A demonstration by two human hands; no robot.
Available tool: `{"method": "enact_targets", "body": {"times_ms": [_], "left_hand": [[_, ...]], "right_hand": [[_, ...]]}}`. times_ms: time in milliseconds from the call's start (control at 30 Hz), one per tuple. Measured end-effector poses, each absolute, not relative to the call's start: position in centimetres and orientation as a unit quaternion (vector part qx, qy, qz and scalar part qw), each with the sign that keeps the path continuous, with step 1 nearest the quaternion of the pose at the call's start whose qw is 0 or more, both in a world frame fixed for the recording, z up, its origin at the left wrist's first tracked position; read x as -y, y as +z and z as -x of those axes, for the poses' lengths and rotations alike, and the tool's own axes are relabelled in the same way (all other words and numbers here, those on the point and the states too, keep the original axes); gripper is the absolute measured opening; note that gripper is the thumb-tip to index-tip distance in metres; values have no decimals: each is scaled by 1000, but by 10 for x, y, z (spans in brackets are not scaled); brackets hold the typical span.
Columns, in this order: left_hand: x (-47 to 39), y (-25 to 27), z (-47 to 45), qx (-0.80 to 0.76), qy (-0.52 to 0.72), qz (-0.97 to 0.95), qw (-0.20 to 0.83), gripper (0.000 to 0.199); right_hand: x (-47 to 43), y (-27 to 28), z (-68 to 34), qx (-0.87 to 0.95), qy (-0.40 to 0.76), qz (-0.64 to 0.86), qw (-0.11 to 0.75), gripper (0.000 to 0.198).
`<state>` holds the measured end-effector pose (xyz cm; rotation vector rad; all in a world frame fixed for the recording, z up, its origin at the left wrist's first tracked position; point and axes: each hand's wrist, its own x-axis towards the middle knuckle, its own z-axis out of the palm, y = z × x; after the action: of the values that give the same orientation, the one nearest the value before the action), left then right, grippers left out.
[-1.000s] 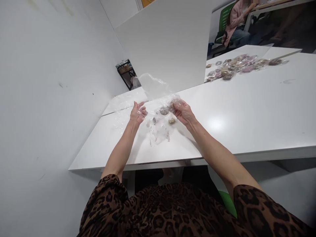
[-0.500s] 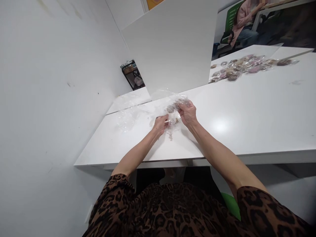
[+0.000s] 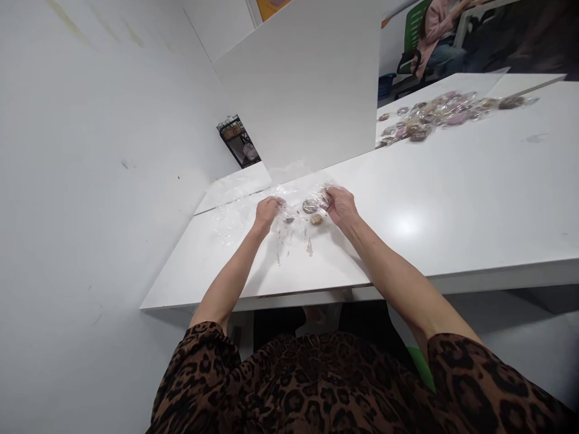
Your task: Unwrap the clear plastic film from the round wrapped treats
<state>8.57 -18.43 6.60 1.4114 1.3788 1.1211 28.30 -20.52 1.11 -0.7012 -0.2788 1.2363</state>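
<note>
My left hand pinches crinkled clear plastic near the middle of the white table. To its right, my right hand is closed on a clear plastic bag with a dark, round piece inside or under the film. A tan, rounded piece lies just below the bag, between the hands. A small dark piece sits beside my left fingertips. Small brownish bits are scattered on the tabletop in front of the hands. What exactly the round pieces are, I cannot tell.
Loose clear plastic lies to the left. Several wrapped brown and pink pieces form a pile at the back right. A white upright panel stands behind the table, beside a wall. Beyond sits a person in pink.
My left hand has moved left and slightly away from me, apart from my right hand. The tan piece and more bits now show between them. My right hand keeps its hold.
</note>
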Motion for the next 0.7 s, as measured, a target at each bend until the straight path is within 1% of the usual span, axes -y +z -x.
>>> {"method": "enact_targets", "body": {"times_ms": [67,100,167,233,300,433,567,633,700], "left_hand": [[181,72,-85,-525,455,-475,540,7],[180,75,-85,-506,461,-439,582,8],[182,79,-87,-469,477,-405,624,9],[185,83,-89,-446,480,-414,632,7],[188,87,-92,-437,457,-447,633,4],[191,89,-100,-449,416,-506,608,13],[191,87,-104,-439,444,-524,579,21],[191,87,-104,-425,446,-527,585,23],[193,89,-104,-416,438,-529,597,26]], "right_hand": [[203,7,-284,135,580,353,722,33],[202,5,-284,141,584,363,712,35],[201,2,-285,154,589,370,702,37],[201,-1,-284,172,591,378,691,36],[201,-2,-282,192,587,390,682,31],[203,-3,-281,211,543,427,692,22],[205,1,-281,238,472,437,728,24],[208,4,-281,266,477,418,726,23],[211,7,-280,307,502,390,708,32]]}}
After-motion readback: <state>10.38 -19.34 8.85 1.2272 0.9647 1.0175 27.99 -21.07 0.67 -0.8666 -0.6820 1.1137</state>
